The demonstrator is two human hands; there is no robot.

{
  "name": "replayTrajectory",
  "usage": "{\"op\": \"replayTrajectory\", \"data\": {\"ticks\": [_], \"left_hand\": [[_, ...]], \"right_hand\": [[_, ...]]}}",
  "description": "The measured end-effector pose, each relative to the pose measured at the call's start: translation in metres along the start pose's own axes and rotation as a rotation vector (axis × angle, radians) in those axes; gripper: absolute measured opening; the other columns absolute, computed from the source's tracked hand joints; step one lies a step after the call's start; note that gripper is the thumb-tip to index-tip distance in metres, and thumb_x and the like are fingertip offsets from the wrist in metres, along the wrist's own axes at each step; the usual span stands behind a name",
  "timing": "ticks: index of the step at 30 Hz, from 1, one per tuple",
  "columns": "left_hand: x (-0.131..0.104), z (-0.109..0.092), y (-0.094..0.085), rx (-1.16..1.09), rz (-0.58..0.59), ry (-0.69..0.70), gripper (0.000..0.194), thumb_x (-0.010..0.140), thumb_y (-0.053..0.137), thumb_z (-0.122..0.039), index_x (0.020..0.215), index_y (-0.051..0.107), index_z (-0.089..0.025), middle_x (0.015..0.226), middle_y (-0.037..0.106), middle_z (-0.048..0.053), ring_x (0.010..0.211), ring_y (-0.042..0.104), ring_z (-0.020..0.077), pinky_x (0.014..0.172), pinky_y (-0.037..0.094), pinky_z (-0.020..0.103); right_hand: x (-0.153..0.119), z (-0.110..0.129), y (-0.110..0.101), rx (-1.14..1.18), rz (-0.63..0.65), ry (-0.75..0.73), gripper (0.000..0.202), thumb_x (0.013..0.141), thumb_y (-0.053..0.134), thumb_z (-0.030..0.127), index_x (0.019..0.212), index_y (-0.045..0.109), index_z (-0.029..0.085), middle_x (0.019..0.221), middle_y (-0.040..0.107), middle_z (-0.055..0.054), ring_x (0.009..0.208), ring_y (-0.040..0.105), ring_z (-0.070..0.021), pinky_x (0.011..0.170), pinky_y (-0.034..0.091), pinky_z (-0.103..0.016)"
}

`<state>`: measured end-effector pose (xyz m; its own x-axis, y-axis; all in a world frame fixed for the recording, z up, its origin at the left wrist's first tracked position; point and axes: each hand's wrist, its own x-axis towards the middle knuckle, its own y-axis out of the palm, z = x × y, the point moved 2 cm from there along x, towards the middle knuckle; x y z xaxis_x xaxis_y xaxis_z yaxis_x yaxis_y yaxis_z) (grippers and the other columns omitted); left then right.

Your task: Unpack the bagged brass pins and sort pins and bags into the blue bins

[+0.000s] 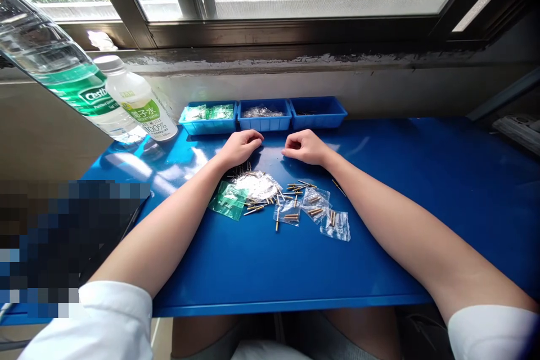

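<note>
My left hand [241, 146] rests on the blue table with its fingers curled in, just behind a heap of loose metal pins. Opposite it, my right hand [307, 147] also lies curled, thumb near the fingertips, and nothing shows in either hand. Thin brass-and-silver pins [255, 210] lie scattered around a pile of clear plastic bags [258, 184]. A green plastic bag [229, 200] sits by my left forearm. Nearer to me are several small clear bags [336, 226] with brass-coloured pieces inside.
Three blue bins stand in a row at the back: one with green packets [211, 127], one with clear bags [264, 124], and a dark right one [318, 121]. A large water bottle [67, 76] and a smaller drink bottle [141, 104] stand at left, below the window.
</note>
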<state>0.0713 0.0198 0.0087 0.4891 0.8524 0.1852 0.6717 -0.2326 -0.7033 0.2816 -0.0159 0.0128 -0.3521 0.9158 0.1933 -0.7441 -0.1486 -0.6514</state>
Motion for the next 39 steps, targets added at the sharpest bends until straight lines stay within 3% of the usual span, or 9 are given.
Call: {"op": "replayTrajectory", "data": {"ticks": [6,8,13,18,20,24,28,32,39], "left_hand": [[0.0,-0.001,0.0,0.009,-0.003,-0.016,0.032,0.084,0.049,-0.038,0.1,0.069,-0.017,0.098,0.071,0.006,0.086,0.062,0.0196,0.076,0.048,0.029],[0.0,0.0,0.0,0.01,-0.003,-0.016,0.032,0.084,0.05,-0.038,0.1,0.069,-0.017,0.097,0.071,0.006,0.085,0.062,0.0195,0.076,0.048,0.029],[0.0,0.002,0.0,0.004,0.001,-0.013,0.033,0.084,0.05,-0.038,0.101,0.069,-0.017,0.097,0.07,0.006,0.085,0.062,0.0197,0.075,0.048,0.029],[0.001,0.006,-0.001,-0.014,0.002,-0.017,0.032,0.083,0.05,-0.038,0.098,0.069,-0.017,0.097,0.071,0.006,0.088,0.063,0.0201,0.081,0.048,0.03],[0.002,0.007,-0.001,-0.033,-0.006,-0.011,0.032,0.083,0.049,-0.037,0.096,0.07,-0.017,0.098,0.071,0.005,0.091,0.063,0.0204,0.084,0.048,0.03],[0.001,0.009,-0.002,-0.053,-0.013,-0.008,0.032,0.082,0.049,-0.037,0.096,0.07,-0.017,0.098,0.071,0.006,0.091,0.064,0.0209,0.086,0.048,0.031],[0.001,0.008,-0.002,-0.05,-0.017,-0.02,0.032,0.082,0.049,-0.037,0.096,0.07,-0.018,0.098,0.072,0.006,0.09,0.064,0.0211,0.084,0.049,0.031],[0.001,0.007,-0.001,-0.026,-0.011,-0.024,0.031,0.082,0.05,-0.037,0.094,0.071,-0.019,0.097,0.072,0.005,0.088,0.064,0.0207,0.082,0.049,0.029],[0.001,0.007,0.0,-0.019,-0.016,-0.018,0.031,0.082,0.049,-0.037,0.094,0.07,-0.019,0.096,0.072,0.005,0.087,0.064,0.0209,0.08,0.05,0.03]], "right_hand": [[0.001,0.001,-0.006,0.051,0.214,0.067,0.036,0.067,0.07,0.044,0.054,0.051,0.017,0.051,0.042,0.005,0.05,0.035,-0.0077,0.049,0.028,-0.024],[0.001,-0.001,-0.005,0.084,0.112,0.069,0.041,0.069,0.068,0.049,0.053,0.049,0.017,0.051,0.04,0.005,0.05,0.034,-0.0076,0.05,0.028,-0.024],[0.003,-0.015,-0.006,0.209,-0.359,0.082,0.051,0.078,0.055,0.06,0.049,0.044,0.019,0.049,0.04,0.003,0.048,0.034,-0.0088,0.048,0.03,-0.025],[0.005,-0.017,-0.036,0.201,-0.633,0.111,0.046,0.081,0.05,0.054,0.051,0.049,0.02,0.046,0.043,0.001,0.045,0.039,-0.0106,0.047,0.034,-0.026],[0.001,-0.004,-0.055,0.113,-0.56,0.119,0.035,0.076,0.059,0.045,0.055,0.055,0.018,0.049,0.05,0.0,0.046,0.042,-0.0111,0.048,0.036,-0.027],[-0.021,0.025,-0.084,-0.097,-0.185,0.23,0.019,0.071,0.065,0.035,0.071,0.068,0.016,0.061,0.063,-0.004,0.054,0.052,-0.0142,0.051,0.04,-0.028],[-0.061,0.027,-0.095,-0.287,-0.068,0.388,0.017,0.073,0.062,0.034,0.073,0.07,0.019,0.067,0.067,-0.005,0.059,0.058,-0.017,0.051,0.043,-0.028],[-0.106,0.016,-0.085,-0.396,0.118,0.517,0.019,0.073,0.062,0.037,0.066,0.068,0.021,0.068,0.068,-0.006,0.06,0.062,-0.0198,0.049,0.045,-0.029],[-0.139,0.022,-0.048,-0.46,0.094,0.468,0.026,0.079,0.056,0.048,0.083,0.064,0.023,0.08,0.069,-0.006,0.068,0.063,-0.0218,0.054,0.046,-0.032]]}}
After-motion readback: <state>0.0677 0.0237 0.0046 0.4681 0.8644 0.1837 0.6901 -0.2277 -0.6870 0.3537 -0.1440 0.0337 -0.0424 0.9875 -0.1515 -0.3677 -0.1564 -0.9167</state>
